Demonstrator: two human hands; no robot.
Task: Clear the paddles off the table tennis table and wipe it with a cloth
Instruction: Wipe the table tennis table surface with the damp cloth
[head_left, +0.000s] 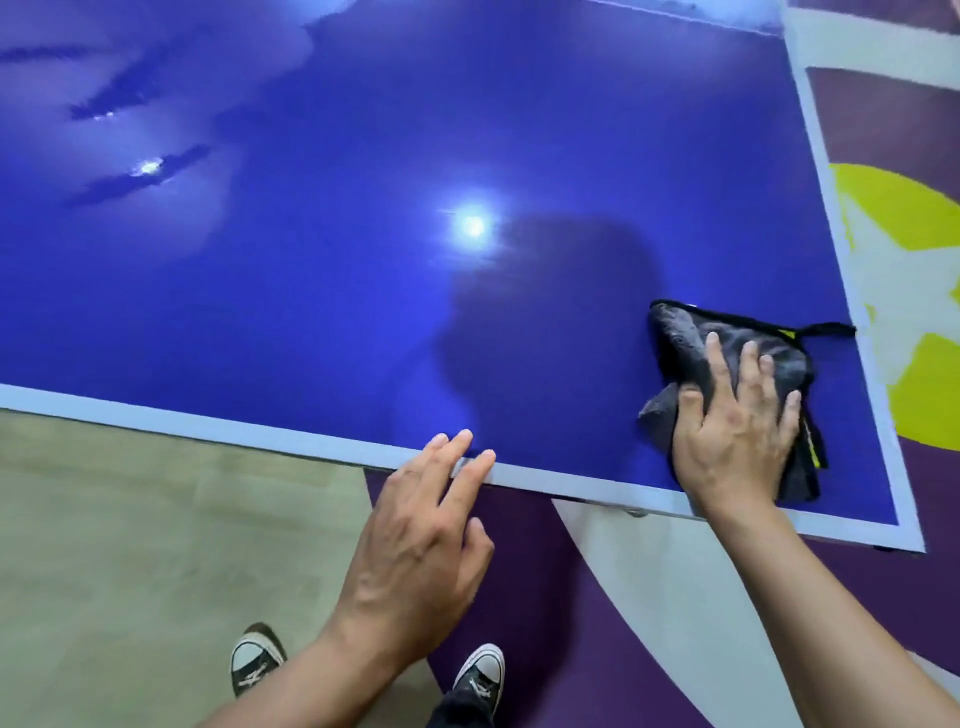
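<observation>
My right hand (735, 426) presses a crumpled, fuzzy dark-grey cloth (727, 364) flat on the glossy blue table (363, 260) near its right corner, fingers spread. My left hand (421, 540) rests straight, close-set fingertips on the white near edge.

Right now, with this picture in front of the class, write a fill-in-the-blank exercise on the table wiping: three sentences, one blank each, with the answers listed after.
1. The right hand presses a dark ____ flat onto the table.
2. The table's playing surface is ____ in colour.
3. The left hand holds nothing; its fingertips rest at the table's near ____.

Missing words: cloth; blue; edge.
</observation>
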